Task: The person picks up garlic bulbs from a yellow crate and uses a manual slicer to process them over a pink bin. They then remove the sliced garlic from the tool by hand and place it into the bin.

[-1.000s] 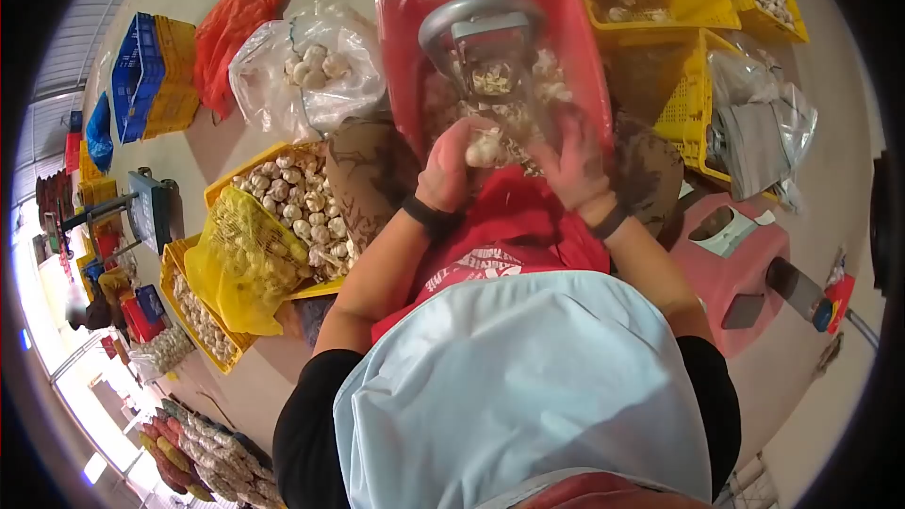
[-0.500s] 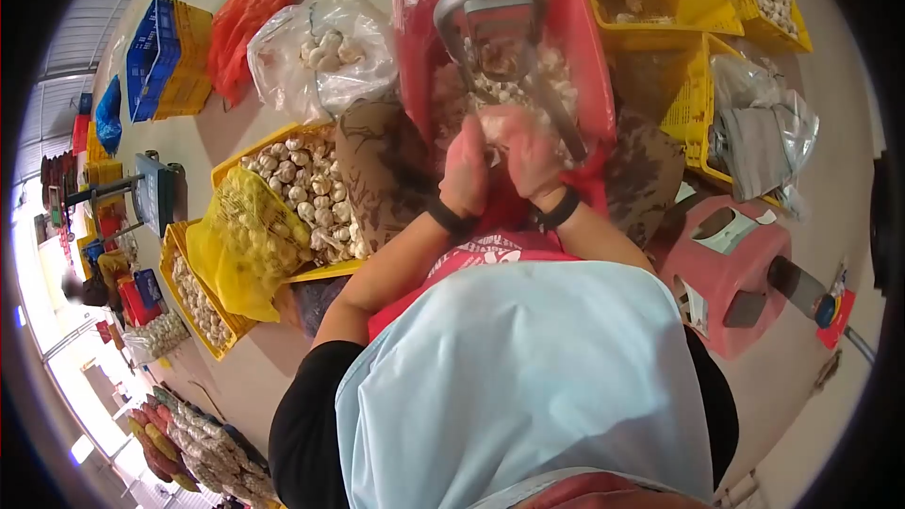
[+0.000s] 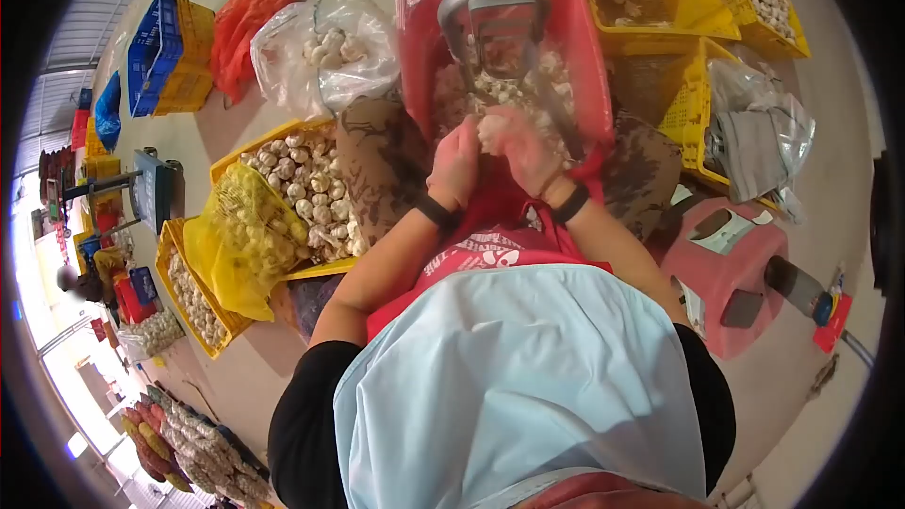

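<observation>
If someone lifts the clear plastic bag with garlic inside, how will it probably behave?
The clear plastic bag would likely be floppy, since its thin sides look wrinkled and loose. The garlic bulbs may roll together and make it sag, as they look rounded and lie gathered in the middle.

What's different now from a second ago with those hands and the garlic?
The right hand has moved leftward to meet the left hand, which held a garlic bulb apart from it before. Pale garlic now sits between them; blur hides whether the right hand grips it. The red tub, yellow mesh bag and clear bag stayed put.
</observation>
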Motion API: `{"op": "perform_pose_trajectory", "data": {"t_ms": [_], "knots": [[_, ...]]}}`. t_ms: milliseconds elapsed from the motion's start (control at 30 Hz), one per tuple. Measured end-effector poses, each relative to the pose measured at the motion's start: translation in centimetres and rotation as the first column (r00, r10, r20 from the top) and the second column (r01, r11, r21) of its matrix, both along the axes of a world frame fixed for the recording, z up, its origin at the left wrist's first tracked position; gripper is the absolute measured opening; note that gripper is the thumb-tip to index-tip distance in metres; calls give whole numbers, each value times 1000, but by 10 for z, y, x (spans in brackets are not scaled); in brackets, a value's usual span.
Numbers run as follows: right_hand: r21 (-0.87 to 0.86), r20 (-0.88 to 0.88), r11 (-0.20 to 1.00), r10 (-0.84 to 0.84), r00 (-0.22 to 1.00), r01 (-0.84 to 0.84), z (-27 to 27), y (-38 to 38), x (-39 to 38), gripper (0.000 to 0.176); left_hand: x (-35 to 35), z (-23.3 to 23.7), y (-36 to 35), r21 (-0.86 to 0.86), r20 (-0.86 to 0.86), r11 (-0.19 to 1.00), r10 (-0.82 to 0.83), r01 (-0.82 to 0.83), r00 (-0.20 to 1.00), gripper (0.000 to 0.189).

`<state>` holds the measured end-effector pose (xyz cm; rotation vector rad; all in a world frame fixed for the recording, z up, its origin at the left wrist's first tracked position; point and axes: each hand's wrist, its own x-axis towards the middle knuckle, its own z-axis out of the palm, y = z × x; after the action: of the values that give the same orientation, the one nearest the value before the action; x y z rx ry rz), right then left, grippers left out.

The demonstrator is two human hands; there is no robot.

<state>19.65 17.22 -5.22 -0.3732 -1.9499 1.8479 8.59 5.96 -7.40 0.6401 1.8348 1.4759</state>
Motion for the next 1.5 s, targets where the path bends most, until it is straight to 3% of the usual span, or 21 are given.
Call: {"op": "perform_pose_trajectory", "data": {"t_ms": [67,133,200,267,300,333,400,533,633,733,800,900,1000,1067,1133,1167,1233,1267,1367,1433,1500], "knots": [[80,69,986,-150,986,145,-9,1,-3,31,10,-1,5,140,-121,990,-11,28,993,23],[254,1,947,-202,979,195,-29,4,-10,30,13,20,5,179,-202,982,-30,67,979,27],[221,92,958,-205,974,181,-30,9,-9,30,7,31,5,179,334,984,-74,13,940,31],[-43,334,991,-105,937,126,-15,17,-5,31,6,47,7,145,609,985,-14,-95,793,32],[54,236,993,-111,965,101,-8,17,-5,33,2,54,8,119,723,982,15,-146,691,32],[153,135,985,-102,986,81,-1,13,-3,36,-5,45,6,140,716,986,-40,-88,696,39],[596,91,803,-39,995,-23,18,18,0,50,-7,25,5,116,562,990,-4,-75,827,40],[591,-9,806,-23,1000,24,14,16,2,43,-11,6,5,38,413,999,-9,-8,911,41],[545,-18,834,-92,996,87,12,11,3,33,-7,5,2,201,123,974,-134,108,983,39],[590,56,803,-141,988,81,-4,20,5,23,6,34,0,226,666,973,-191,48,722,33],[611,112,791,-131,985,36,6,23,5,19,7,28,-4,206,432,964,-243,167,868,32],[525,382,820,11,924,-227,28,33,0,15,1,25,-4,185,462,963,-262,196,848,30],[408,645,858,-27,764,-313,47,34,-12,19,-4,23,-4,207,468,966,-237,155,852,27],[671,212,741,-224,951,25,52,29,-1,26,-7,22,0,180,403,972,-212,151,890,25],[781,-201,510,-342,918,361,58,29,12,47,-9,30,8,129,454,985,-159,113,877,25],[742,-95,592,-371,924,314,55,34,15,51,-9,33,13,117,529,991,-119,66,840,25],[628,129,742,-396,909,234,36,41,24,60,-8,39,21,102,829,988,-21,-114,558,25],[625,312,778,-328,892,67,18,48,28,62,-10,40,23,105,816,993,-57,-50,576,26],[328,719,912,-71,691,-248,79,57,32,51,-17,43,28,118,781,992,-120,43,613,28],[174,609,972,22,793,-161,109,56,32,40,-15,42,33,126,778,992,-97,-2,621,32],[-70,636,987,154,757,-142,115,62,32,38,-18,48,41,139,804,990,-124,19,582,31]]}}
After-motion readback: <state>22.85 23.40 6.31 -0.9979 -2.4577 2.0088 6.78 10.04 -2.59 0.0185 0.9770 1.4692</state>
